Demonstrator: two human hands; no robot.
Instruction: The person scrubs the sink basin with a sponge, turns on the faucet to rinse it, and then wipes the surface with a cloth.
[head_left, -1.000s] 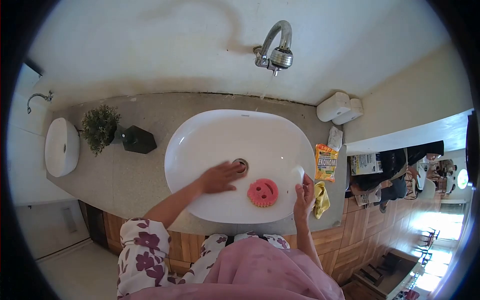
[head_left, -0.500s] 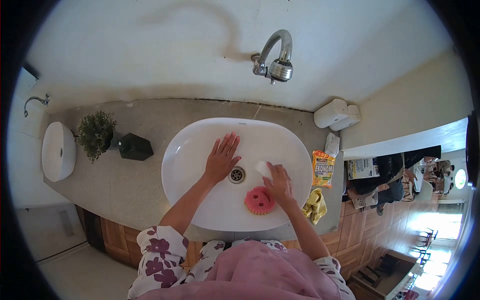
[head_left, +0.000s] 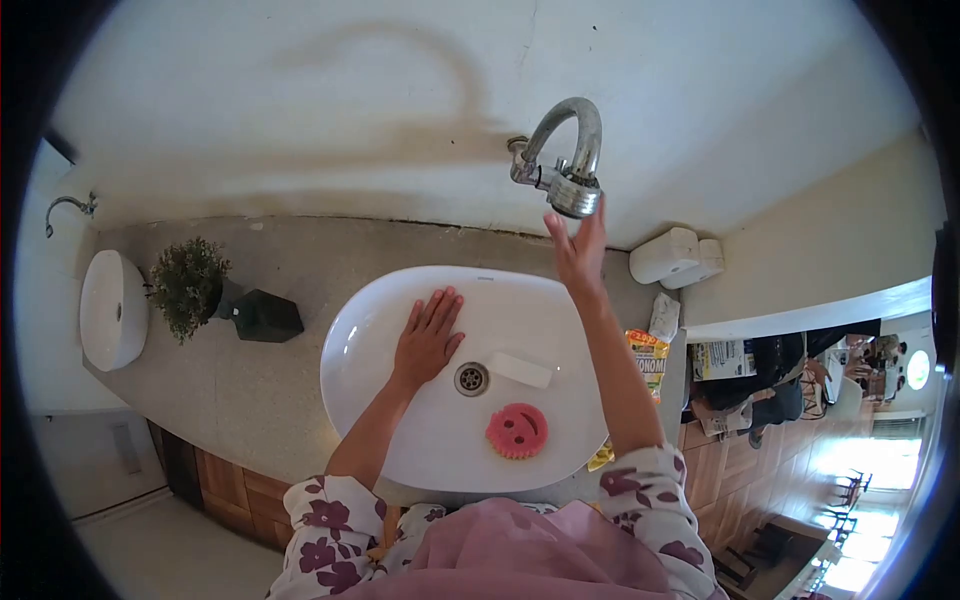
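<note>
While left hand, fingers extended and ungrasping, lies on sink at ten o'clock from drain, likely bracing, right hand is at tap, one o'clock, grip unclear; white block, three o'clock, pink scrubber, five, sit loose, perhaps kept reachable.

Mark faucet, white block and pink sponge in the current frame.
Faucet [head_left: 576, 193], head view: metal head at spout's end.
White block [head_left: 521, 370], head view: middle of its top face.
Pink sponge [head_left: 517, 430], head view: middle of its smiley face.

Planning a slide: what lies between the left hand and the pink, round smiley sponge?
In the head view, the round, silver metal drain lies between the left hand and the pink sponge.
</note>
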